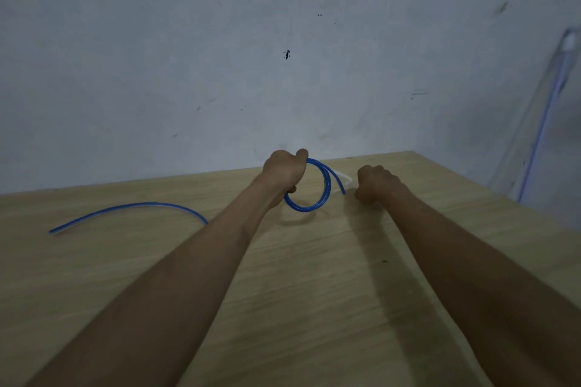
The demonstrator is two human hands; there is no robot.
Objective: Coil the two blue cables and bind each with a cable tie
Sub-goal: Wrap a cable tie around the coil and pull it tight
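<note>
Wooden table (283, 308) against grey wall (188, 56)

Two blue cables: one coiled (309, 195) in my left hand (284, 171), one loose (125, 207) further left; white cable ties (344, 179), count unclear, by my right hand (375, 184).

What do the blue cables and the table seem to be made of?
The coiled cable in the left hand and the loose cable look like smooth, glossy plastic sheathing: both bend in soft curves and show pale highlights. The table looks like light wood or wood-look laminate with a matte finish, since grain lines run across it; which one is unclear.
</note>
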